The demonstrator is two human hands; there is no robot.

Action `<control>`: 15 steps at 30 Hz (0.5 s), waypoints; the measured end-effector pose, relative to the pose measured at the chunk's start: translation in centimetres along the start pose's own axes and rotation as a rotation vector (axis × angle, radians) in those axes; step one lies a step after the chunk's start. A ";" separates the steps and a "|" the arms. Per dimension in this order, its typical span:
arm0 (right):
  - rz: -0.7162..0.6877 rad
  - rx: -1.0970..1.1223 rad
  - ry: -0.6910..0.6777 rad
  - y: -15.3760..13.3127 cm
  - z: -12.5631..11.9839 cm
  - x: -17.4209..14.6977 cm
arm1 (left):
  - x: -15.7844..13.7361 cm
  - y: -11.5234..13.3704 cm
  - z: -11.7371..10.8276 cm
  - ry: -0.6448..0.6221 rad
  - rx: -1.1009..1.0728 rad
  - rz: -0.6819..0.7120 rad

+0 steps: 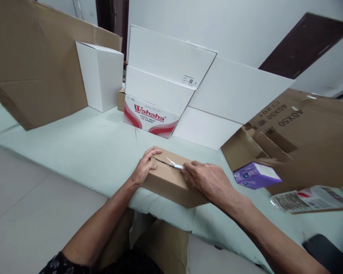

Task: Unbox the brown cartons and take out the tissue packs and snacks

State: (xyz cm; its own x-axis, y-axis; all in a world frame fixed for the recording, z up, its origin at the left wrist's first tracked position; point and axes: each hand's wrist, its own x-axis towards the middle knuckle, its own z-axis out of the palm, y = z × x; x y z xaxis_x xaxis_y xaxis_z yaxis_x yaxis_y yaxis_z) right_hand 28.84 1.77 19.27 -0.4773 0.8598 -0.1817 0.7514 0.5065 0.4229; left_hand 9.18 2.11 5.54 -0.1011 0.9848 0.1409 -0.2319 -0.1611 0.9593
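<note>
A brown cardboard box [171, 187] lies at the near edge of the cloth-covered surface. A dark slit runs along the clear tape on its top seam. My left hand [144, 166] holds the left end of the box, fingers and thumb curled over the top edge at either side of the seam. In the closed fingers of my right hand [200, 176] is a utility knife [178, 166]; its pale, flat blade lies at the seam, near the right end of the slit. The palm hides its handle.
Behind stand a Wahaha carton [148, 118], a tall white box [110, 78] and a large cardboard panel [54, 64]. To the right are a purple pack [253, 176], a plastic bottle [294, 199], an open brown carton [317, 148] and a dark flat object [326, 251].
</note>
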 end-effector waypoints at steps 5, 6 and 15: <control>-0.001 -0.054 -0.070 2.0 -0.9 -1.9 | -0.2 0.0 0.1 0.027 0.001 -0.007; -0.001 -0.058 -0.076 2.4 -1.1 -2.3 | -0.2 0.0 0.1 0.033 0.003 -0.007; 0.016 -0.092 -0.149 3.2 -1.2 -2.7 | -0.1 -0.2 0.0 0.052 0.037 0.000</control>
State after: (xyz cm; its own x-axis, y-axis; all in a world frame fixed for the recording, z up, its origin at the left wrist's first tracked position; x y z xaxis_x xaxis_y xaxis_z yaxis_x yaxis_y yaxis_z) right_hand 31.99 0.97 22.18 -0.3875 0.8712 -0.3014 0.7104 0.4906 0.5047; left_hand 9.26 2.05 5.30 -0.1518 0.9800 0.1286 -0.1959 -0.1573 0.9679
